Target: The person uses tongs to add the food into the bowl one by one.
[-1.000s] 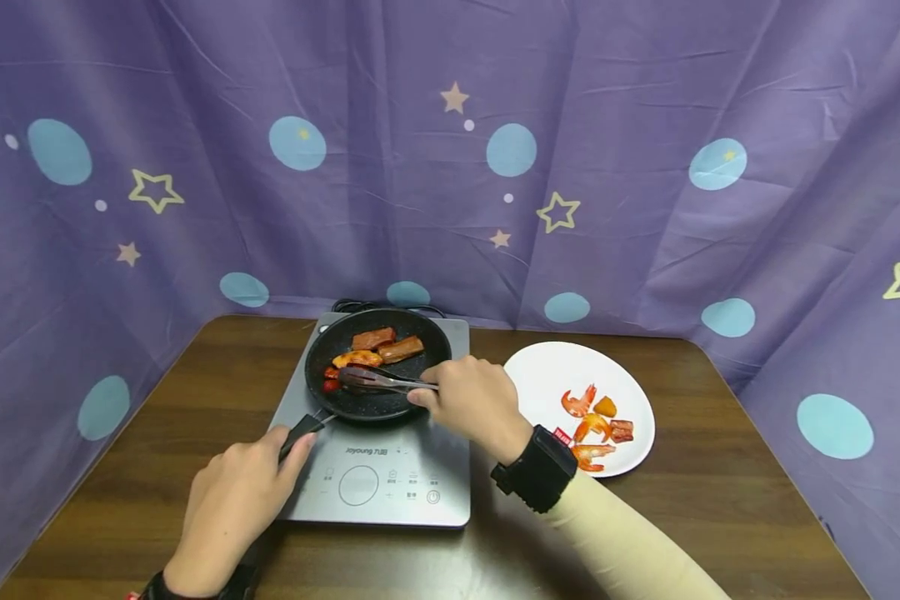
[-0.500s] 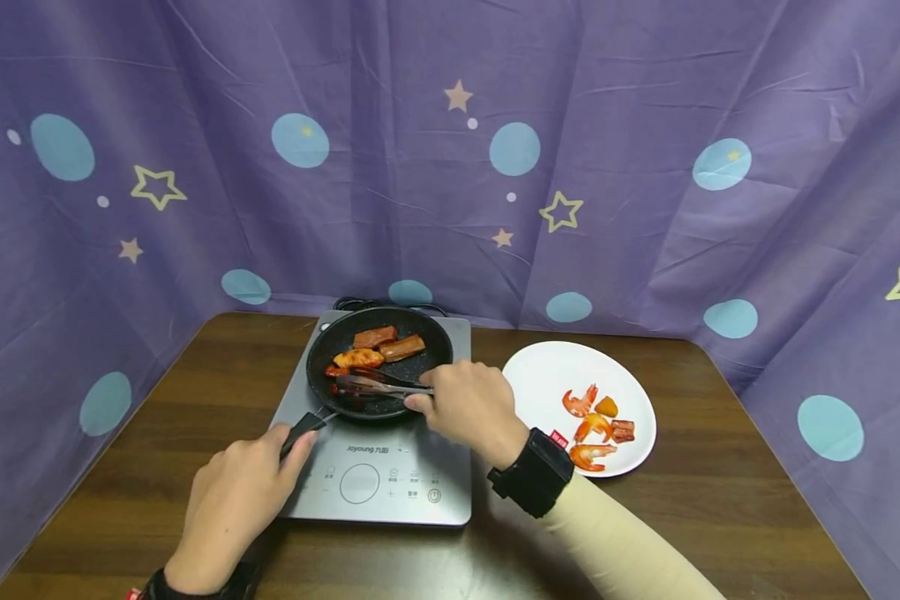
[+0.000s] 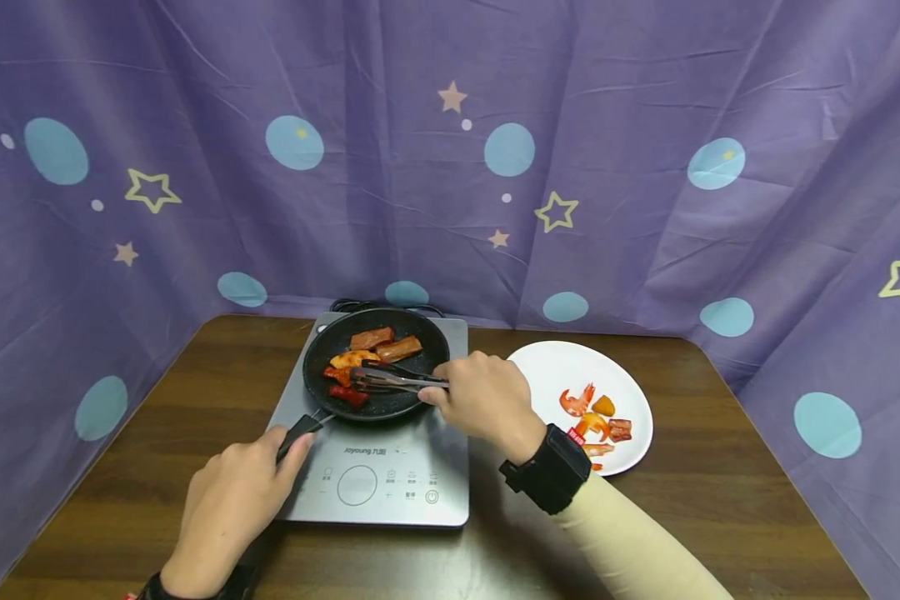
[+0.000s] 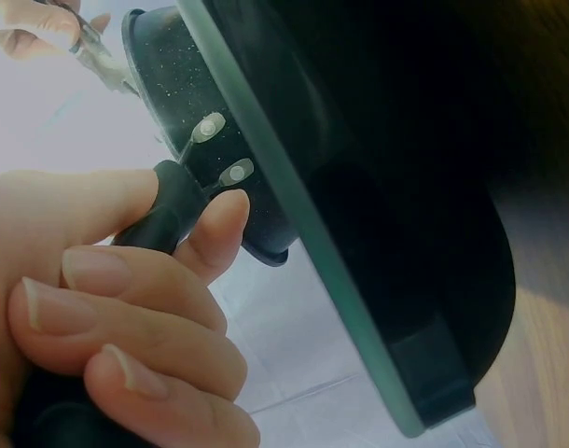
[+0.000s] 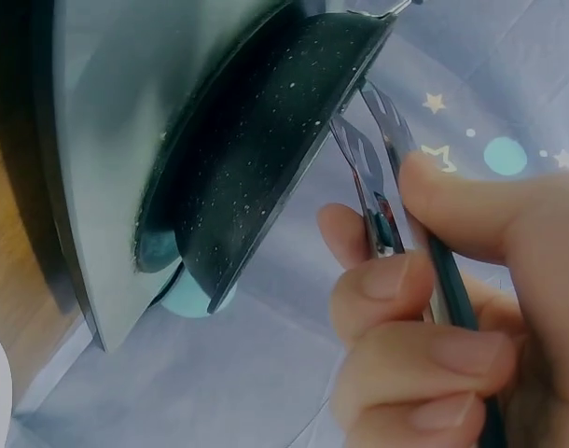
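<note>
My left hand (image 3: 236,492) grips the black handle (image 3: 297,435) of a frying pan (image 3: 437,343), fingers wrapped round it in the left wrist view. In my right hand (image 3: 487,400) is a pair of metal and black tongs (image 3: 401,379), squeezed between thumb and fingers. The tong tips reach down into the pan; in the right wrist view they stand apart, and the rim hides their ends. Near the tips lie a dark red piece (image 3: 348,395), a smaller red-orange piece (image 3: 337,376) and an orange chicken wing (image 3: 354,358). Two brown rib-like pieces (image 3: 400,348) sit farther back.
Under the pan is a silver induction cooker (image 3: 435,467) on a wooden table (image 3: 712,467). To the right stands a white plate (image 3: 540,367) with several shrimp (image 3: 577,401), an orange chunk (image 3: 603,406) and a meat piece (image 3: 619,430). A purple curtain (image 3: 622,100) hangs behind.
The tongs and right hand have shifted slightly right and up. A dark red piece now shows at the pan's front left, where the tongs were. The left hand has stayed on the handle.
</note>
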Motion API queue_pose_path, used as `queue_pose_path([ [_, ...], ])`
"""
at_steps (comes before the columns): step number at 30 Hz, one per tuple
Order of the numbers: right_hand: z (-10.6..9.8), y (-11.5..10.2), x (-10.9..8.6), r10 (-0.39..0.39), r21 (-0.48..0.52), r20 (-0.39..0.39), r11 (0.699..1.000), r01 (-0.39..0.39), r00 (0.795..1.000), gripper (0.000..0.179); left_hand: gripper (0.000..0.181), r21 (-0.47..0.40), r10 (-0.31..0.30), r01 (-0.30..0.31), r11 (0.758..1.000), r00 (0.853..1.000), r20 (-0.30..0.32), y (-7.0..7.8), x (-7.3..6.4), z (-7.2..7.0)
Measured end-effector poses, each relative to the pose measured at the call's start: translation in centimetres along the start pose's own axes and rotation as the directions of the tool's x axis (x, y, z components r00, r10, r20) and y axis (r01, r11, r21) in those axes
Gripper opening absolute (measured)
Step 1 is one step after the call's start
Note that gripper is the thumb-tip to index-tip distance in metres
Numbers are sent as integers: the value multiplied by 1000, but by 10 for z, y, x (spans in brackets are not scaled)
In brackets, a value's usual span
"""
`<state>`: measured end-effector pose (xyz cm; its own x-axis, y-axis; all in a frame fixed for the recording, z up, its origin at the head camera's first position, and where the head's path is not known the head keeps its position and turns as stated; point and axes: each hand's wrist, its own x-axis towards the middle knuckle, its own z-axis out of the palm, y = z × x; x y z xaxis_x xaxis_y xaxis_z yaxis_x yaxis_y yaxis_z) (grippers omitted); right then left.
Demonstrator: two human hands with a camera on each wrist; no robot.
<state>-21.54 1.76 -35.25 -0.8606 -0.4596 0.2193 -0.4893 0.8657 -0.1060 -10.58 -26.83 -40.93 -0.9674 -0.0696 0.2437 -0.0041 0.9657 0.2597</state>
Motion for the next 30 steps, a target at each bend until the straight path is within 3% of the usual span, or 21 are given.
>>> queue_pose_path([
  [18,6,1,-1,-41,-15,-46,999,40,998,32,42,-12,-11,11,1000,1000,-5,0,-3,0],
  [23,-7,22,-8,-17,-1,-101,1000,17,995,32,43,-9,-6,6,1000,1000,-6,0,-2,-1],
  [30,-26,78,-31,16,2,-158,1000,-16,987,26,45,-5,-7,7,1000,1000,10,0,-1,-1],
])
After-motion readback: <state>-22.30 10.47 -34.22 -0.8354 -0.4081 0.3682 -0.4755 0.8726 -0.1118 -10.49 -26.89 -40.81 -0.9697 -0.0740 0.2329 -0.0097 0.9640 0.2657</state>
